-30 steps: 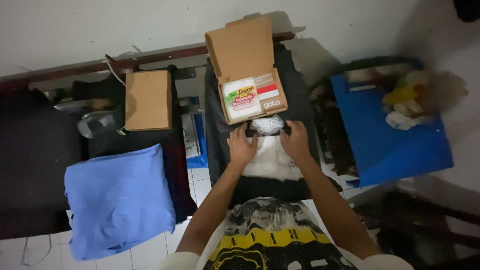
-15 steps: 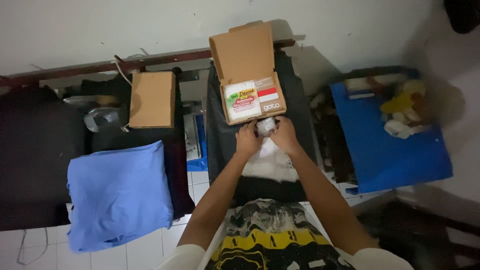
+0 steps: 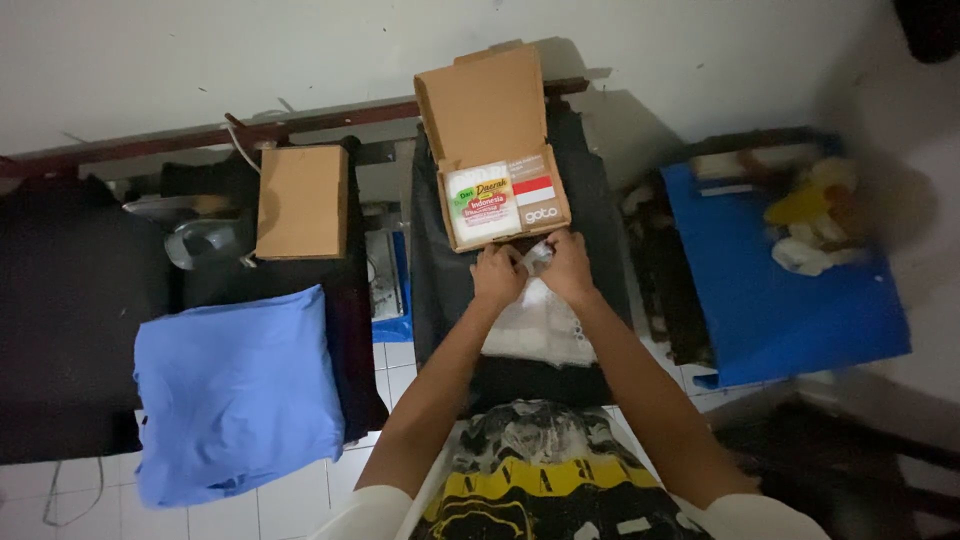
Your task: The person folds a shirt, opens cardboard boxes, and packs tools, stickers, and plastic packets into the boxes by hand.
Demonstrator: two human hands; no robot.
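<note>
Hands (left (image 3: 497,277), right (image 3: 568,268)) side by side, fingers pinching clear plastic bag (image 3: 537,320), below open cardboard box (image 3: 503,205).

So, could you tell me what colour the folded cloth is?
Light blue cloth, head view.

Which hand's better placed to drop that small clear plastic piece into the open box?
Right, probably. The right hand has the clear plastic piece at its fingers, just below the open cardboard box. The left hand sits slightly lower, beside it.
</note>
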